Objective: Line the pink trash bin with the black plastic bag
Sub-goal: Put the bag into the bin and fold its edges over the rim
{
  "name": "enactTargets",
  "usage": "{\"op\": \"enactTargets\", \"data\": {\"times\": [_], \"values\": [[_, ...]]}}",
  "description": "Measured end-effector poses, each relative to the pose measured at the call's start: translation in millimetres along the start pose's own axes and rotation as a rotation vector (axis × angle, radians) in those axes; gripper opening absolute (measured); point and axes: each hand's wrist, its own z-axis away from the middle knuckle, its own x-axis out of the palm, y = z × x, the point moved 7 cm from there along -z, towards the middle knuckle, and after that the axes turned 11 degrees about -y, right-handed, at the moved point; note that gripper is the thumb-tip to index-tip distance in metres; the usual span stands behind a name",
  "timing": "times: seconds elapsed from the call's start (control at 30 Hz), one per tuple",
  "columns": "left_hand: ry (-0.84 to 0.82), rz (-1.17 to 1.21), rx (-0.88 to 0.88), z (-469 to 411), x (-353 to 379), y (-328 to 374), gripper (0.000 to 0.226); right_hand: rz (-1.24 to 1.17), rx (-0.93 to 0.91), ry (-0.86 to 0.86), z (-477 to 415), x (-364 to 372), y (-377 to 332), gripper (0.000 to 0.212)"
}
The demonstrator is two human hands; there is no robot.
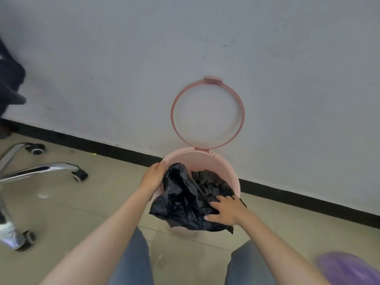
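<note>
left hand [153,176] gripping black bag [185,200], right hand [225,211] flat

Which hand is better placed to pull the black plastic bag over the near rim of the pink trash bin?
Probably the right hand: it lies on the crumpled black plastic bag at the round pink trash bin's near edge. The left hand grips the far-left rim.

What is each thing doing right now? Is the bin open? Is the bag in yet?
Bin: upright on the floor by the wall, open.
Ring: flipped up, leaning back against the wall.
Bag: crumpled, partly in the bin, near edge hanging over the rim, not spread out.
Left hand: gripping the bag at the bin's left rim.
Right hand: fingers spread, pressing on the bag.
Chair: only its wheeled base shows.
</note>
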Motion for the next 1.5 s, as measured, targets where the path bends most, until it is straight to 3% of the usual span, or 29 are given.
{"op": "enactTargets", "data": {"times": [0.1, 0.17, 0.27, 0.4, 0.57, 0.7, 0.83, 1.0, 1.07, 1.17, 1.3, 1.37, 1.5], "values": [[0.162, 0.051, 0.041, 17, -17, -10, 0.040, -0.013, 0.018, -0.017, -11, -7, -2, 0.067], [0.178, -0.039, 0.118, 31, -17, -11, 0.058, -0.033, 0.001, 0.004, -11, -12, -3, 0.065], [0.138, -0.094, 0.161, 48, -10, -20, 0.079, -0.135, -0.048, 0.114, 2, -19, 2, 0.071], [0.051, -0.108, 0.149, 59, 8, -33, 0.083, -0.125, -0.100, 0.307, 34, -22, 11, 0.084], [0.057, -0.239, 0.189, 64, 20, -29, 0.076, 0.012, -0.098, 0.264, 44, 3, 13, 0.096], [-0.044, -0.438, 0.177, 65, 35, -36, 0.072, 0.062, -0.071, 0.240, 38, 16, 9, 0.098], [-0.217, -0.818, 0.108, 66, 58, -59, 0.084, 0.043, -0.073, 0.320, 40, 19, 2, 0.078], [-0.233, -0.983, 0.196, 70, 73, -70, 0.090, -0.105, -0.128, 0.471, 50, 9, 3, 0.052], [-0.186, -0.916, 0.298, 72, 69, -63, 0.077, -0.207, -0.158, 0.528, 58, -3, 5, 0.036], [-0.036, -0.697, 0.434, 70, 46, -26, 0.052, -0.521, -0.140, 0.789, 85, -43, 24, 0.022], [0.210, -0.510, 0.504, 49, 12, 33, 0.048, -0.720, -0.019, 1.063, 93, -84, 41, 0.018], [0.144, -0.640, 0.452, 30, 23, 46, 0.058, -0.651, -0.021, 0.949, 67, -87, 29, 0.022], [-0.204, -1.315, 0.186, -2, 60, 8, 0.068, -0.318, -0.001, 0.317, -6, -37, 8, 0.023]]}}
